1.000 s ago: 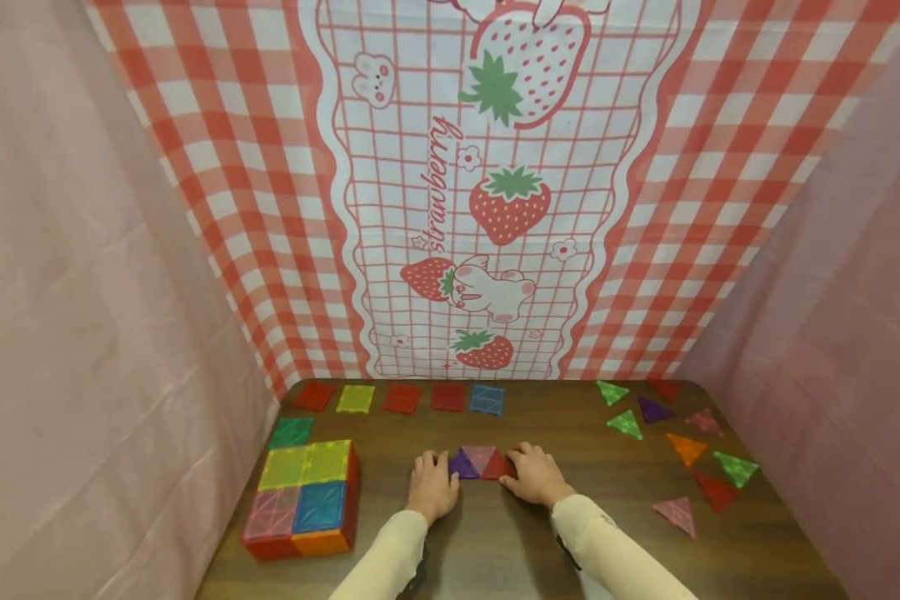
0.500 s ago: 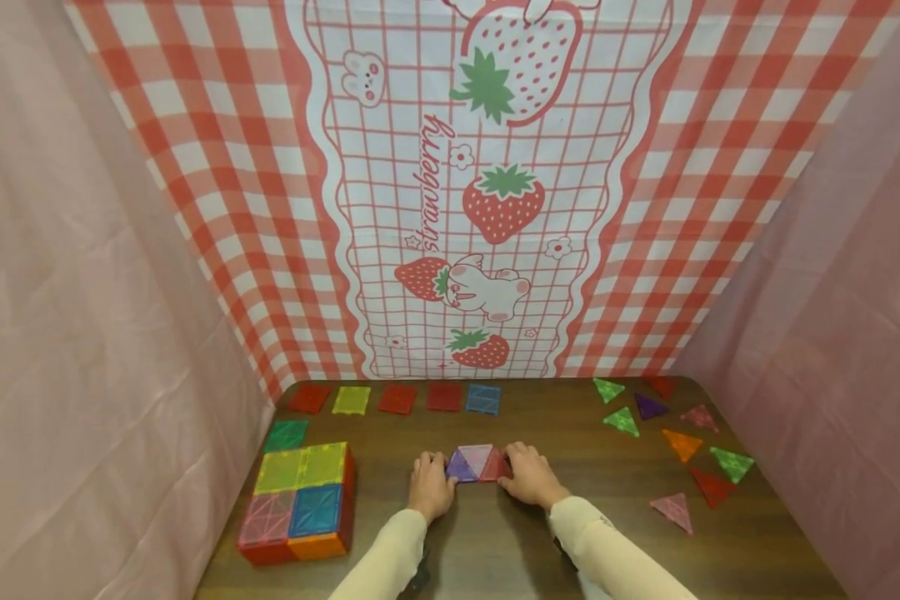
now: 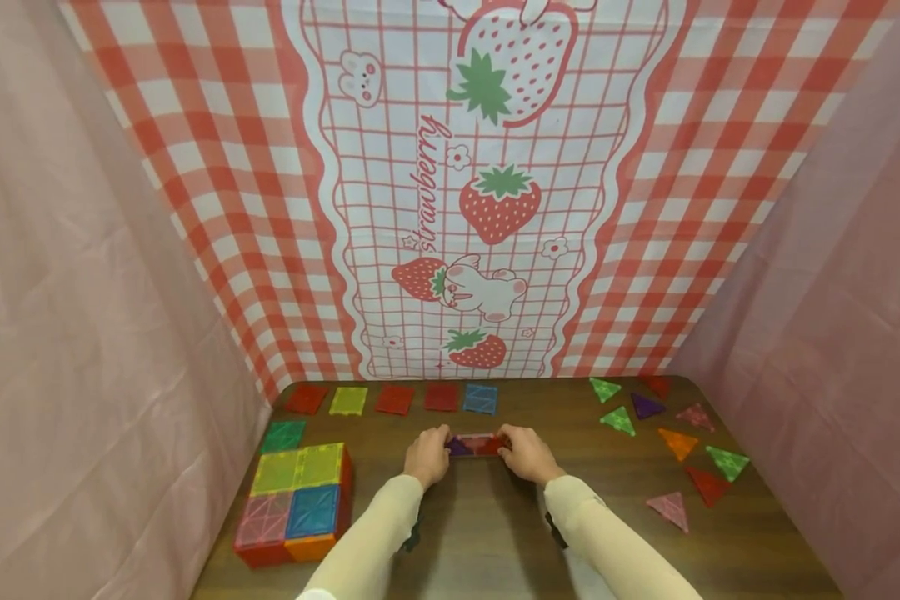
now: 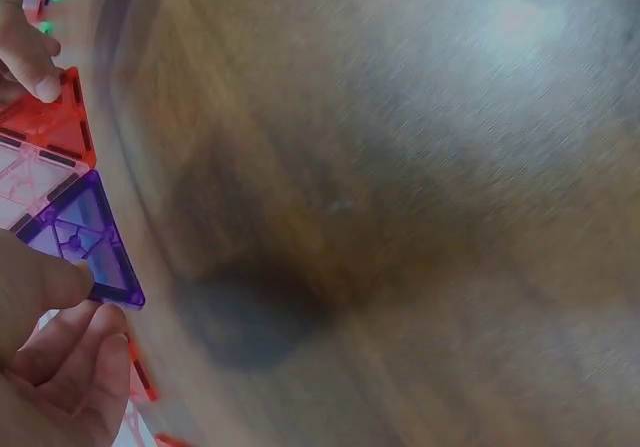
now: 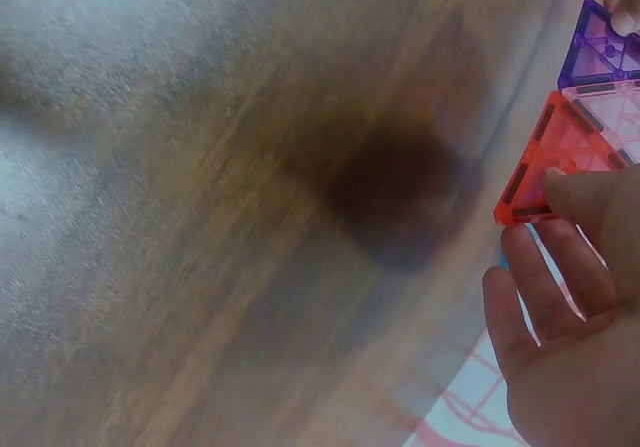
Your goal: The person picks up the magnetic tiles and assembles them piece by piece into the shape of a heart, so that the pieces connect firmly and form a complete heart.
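Note:
Three translucent triangle magnetic tiles sit edge to edge in a strip between the hands: a purple tile (image 4: 97,229), a pink tile (image 3: 476,441) in the middle and a red tile (image 5: 562,145). In the head view the strip appears as a narrow band, tilted up. My left hand (image 3: 427,457) pinches the purple end between thumb and fingers. At the other end, my right hand (image 3: 531,455) pinches the red tile, its thumb on the face and fingers behind. The fingertips partly cover both outer tiles.
A block of square tiles (image 3: 297,500) stands at the left of the wooden table (image 3: 495,533). Several loose square tiles (image 3: 395,400) lie along the back edge, with a green square (image 3: 283,436) near the block. Loose triangle tiles (image 3: 677,444) are scattered at the right.
Both hands have moved a little farther from the body with the strip. The strip has tipped from showing its broad face to a narrow band in the head view.

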Demonstrator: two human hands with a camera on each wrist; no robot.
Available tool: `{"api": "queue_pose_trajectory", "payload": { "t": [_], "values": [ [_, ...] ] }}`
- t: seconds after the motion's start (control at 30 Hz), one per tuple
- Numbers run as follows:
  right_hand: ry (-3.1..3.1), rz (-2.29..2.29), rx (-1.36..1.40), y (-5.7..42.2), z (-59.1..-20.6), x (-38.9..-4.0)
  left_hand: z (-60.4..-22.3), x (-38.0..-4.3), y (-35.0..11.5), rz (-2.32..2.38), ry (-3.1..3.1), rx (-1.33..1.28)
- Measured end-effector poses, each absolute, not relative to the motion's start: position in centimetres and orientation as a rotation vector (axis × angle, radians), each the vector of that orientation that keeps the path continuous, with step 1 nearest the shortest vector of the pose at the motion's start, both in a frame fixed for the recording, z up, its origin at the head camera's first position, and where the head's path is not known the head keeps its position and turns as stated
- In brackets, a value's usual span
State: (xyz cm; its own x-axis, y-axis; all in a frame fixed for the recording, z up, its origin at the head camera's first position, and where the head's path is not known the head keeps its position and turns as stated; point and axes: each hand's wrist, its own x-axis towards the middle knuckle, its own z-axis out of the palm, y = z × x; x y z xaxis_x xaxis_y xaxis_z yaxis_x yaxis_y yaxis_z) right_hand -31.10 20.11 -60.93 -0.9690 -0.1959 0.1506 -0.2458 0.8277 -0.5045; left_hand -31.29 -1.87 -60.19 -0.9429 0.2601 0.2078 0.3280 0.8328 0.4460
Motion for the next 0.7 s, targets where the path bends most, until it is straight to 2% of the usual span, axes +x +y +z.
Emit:
{"api": "queue_pose_trajectory", "payload": {
  "t": [0.7],
  "values": [
    [-2.878, 0.775, 0.286, 20.2, -61.8, -32.4, -61.1, -32.7, -1.0, -0.739, -2.842, -0.470]
  ]
}}
